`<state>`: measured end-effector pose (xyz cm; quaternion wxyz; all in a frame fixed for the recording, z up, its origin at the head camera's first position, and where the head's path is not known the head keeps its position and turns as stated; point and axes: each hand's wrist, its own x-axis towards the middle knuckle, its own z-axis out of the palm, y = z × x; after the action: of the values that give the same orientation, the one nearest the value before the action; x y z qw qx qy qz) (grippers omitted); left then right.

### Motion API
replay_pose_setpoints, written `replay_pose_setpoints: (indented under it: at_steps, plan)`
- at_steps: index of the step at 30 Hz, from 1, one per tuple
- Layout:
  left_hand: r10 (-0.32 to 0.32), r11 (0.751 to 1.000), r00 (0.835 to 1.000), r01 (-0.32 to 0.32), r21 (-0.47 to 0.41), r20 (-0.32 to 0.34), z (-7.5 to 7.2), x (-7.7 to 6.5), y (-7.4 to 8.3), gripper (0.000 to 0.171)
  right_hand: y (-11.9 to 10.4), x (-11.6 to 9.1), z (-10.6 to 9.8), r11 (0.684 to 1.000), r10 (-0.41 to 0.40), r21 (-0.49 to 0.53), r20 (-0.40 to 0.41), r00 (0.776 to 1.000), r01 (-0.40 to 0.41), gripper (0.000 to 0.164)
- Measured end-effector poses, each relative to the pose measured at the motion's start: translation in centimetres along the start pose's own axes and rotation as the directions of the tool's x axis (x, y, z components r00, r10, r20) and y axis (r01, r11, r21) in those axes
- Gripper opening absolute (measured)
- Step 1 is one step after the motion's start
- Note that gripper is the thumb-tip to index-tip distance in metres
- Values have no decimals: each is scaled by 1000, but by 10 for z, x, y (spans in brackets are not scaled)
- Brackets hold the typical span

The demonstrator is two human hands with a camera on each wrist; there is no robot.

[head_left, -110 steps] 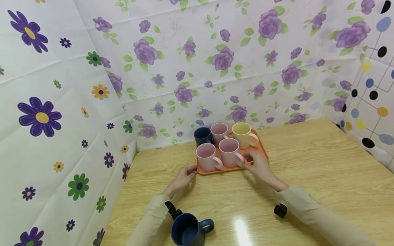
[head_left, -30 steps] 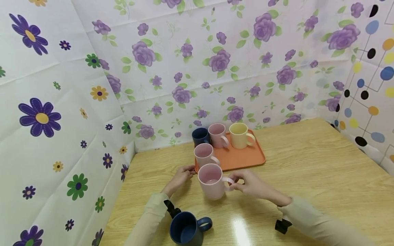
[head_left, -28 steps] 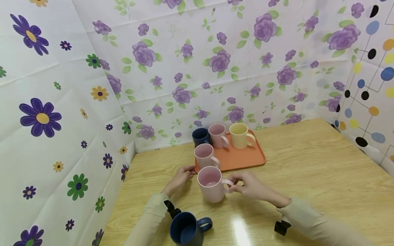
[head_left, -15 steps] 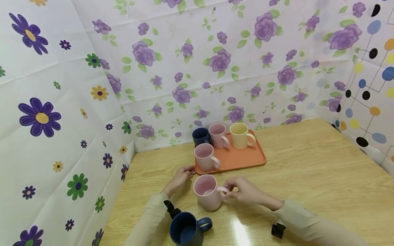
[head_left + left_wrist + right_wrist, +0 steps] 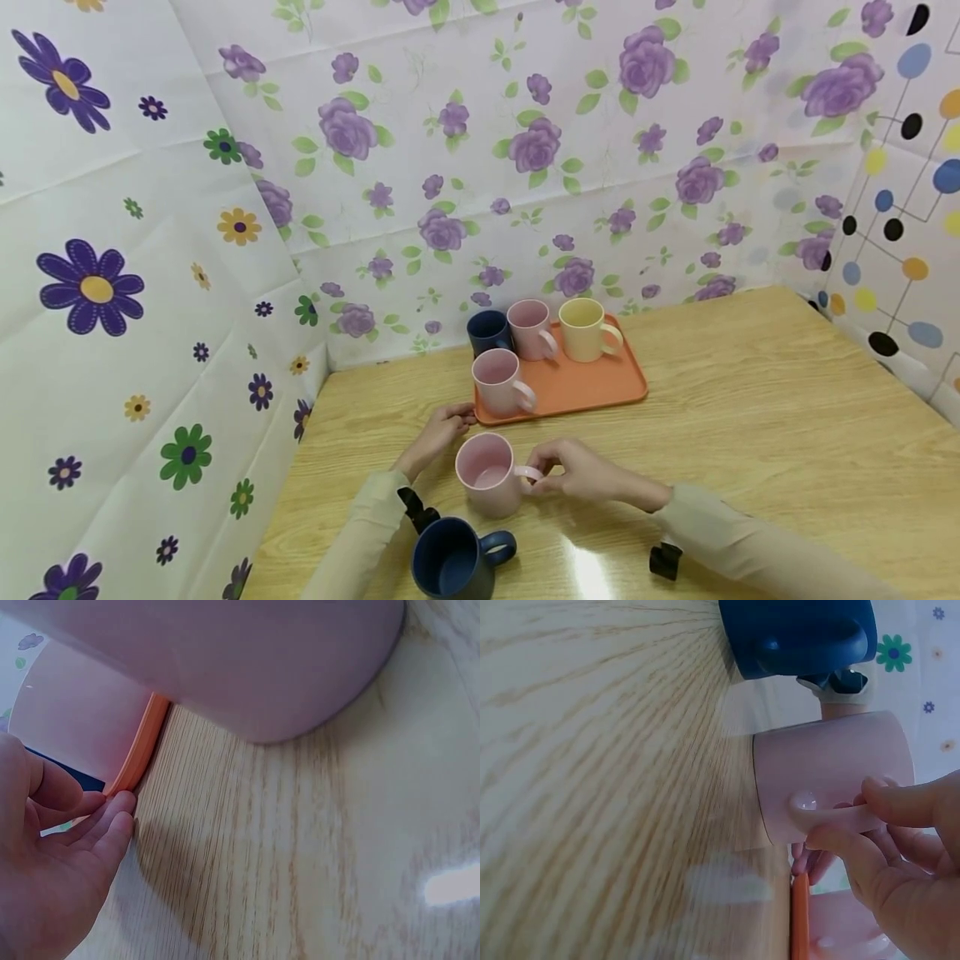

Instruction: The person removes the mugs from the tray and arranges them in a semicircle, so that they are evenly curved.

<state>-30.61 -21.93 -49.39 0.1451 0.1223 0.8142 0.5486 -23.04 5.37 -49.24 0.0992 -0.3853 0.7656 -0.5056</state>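
My right hand (image 5: pixel 573 471) pinches the handle of a pink mug (image 5: pixel 491 479), thumb and fingers round it in the right wrist view. This mug stands upright in front of the orange tray (image 5: pixel 577 387), close behind a dark blue mug (image 5: pixel 453 562). At the tray's near left corner, my left hand (image 5: pixel 442 433) holds the rim with its fingertips; the left wrist view shows the fingers (image 5: pixel 112 825) against that orange rim. On the tray are a second pink mug (image 5: pixel 498 387) at the front left, and a blue mug (image 5: pixel 489 333), another pink mug (image 5: pixel 531 333) and a yellow mug (image 5: pixel 583 333) behind.
The wooden table (image 5: pixel 750 400) meets a floral cloth wall (image 5: pixel 450 167) behind the tray. A second patterned cloth (image 5: pixel 150 350) rises along the left side. The near dark blue mug stands beside my left wrist.
My right hand has taken the pink mug off the tray's front middle and brought it nearer and leftward, down toward the near blue mug. My left hand has stayed at the tray corner.
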Motion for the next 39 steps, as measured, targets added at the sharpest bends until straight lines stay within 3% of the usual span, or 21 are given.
replay_pose_setpoints:
  at_steps: [7, 10, 14, 21, 25, 32, 35, 39]
  plan:
    - [-3, 1000, 1000, 3, 7, -29, 1, 2, -4, 47, -2, 4, -2, 1000, 1, 30, 81, 997, -4, 9]
    - [-6, 1000, 999, 6, -2, -32, 1, 3, -7, 48, -4, 5, -11, 999, 9, 40, 138, 990, -15, 17]
    - [-4, 1000, 1000, 3, -6, -31, 0, 4, -8, 48, -3, 7, -24, 999, 53, 4, 134, 990, -54, 28]
    - [20, 1000, 1000, -20, -7, 6, -2, 3, -7, 48, 2, 16, -38, 983, 134, 123, 19, 991, -135, 28]
    - [23, 1000, 1000, -23, -8, 10, -3, 4, -9, 48, 4, 23, -41, 986, 138, 106, -104, 985, -127, 25]
    - [30, 1000, 1000, -30, 6, 0, -2, 5, -10, 48, 18, 37, -43, 991, 126, 4, -347, 929, -133, 22]
    - [43, 999, 999, -43, 11, -6, -2, 3, -10, 48, 24, 42, -43, 991, 116, -17, -403, 908, -134, 23]
    - [63, 998, 998, -63, 30, -8, -1, 1, -9, 48, 31, 48, -42, 993, 85, -38, -425, 901, -111, 27]
